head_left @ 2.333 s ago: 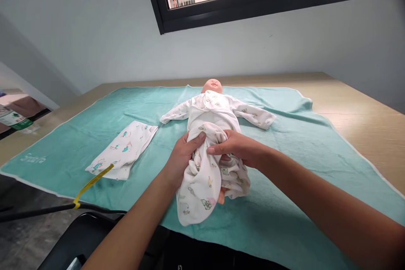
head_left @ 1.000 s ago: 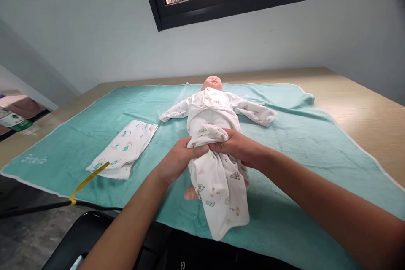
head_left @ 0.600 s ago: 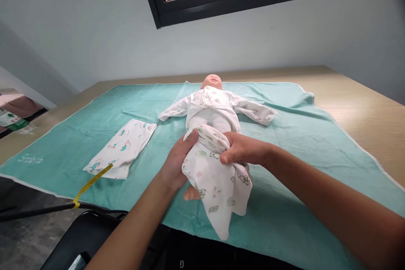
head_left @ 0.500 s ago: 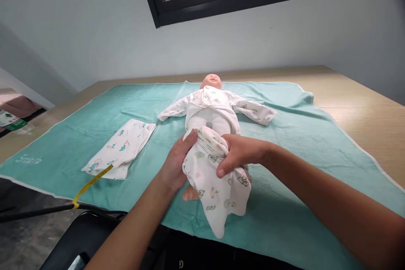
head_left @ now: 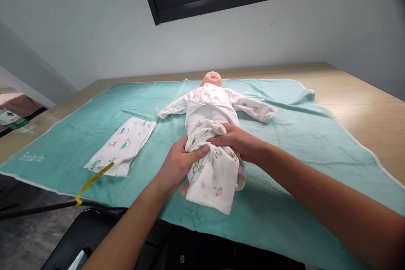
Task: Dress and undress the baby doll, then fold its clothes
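A baby doll (head_left: 212, 78) lies on its back on a teal blanket (head_left: 294, 164), head toward the wall, arms spread in a white printed baby shirt (head_left: 215, 96). White baby pants (head_left: 211, 181) with small animal prints cover its lower body and legs. My left hand (head_left: 180, 160) grips the pants on their left side, thumb on top. On the right, my right hand (head_left: 237, 141) pinches the bunched cloth higher up, near the doll's waist. A bit of the doll's foot (head_left: 185, 188) shows beside the pants' lower edge; the other foot is hidden.
A folded white cloth with teal prints (head_left: 122, 147) lies left of the doll. A yellow tag (head_left: 95, 181) hangs on a black cable at the front left. A black chair (head_left: 85, 236) stands below the table edge. A bottle (head_left: 12, 120) is at the far left.
Both hands have moved up toward the doll's waist with the pants. The pants now cover the grey-marked white area at the doll's middle, and their lower edge sits higher.
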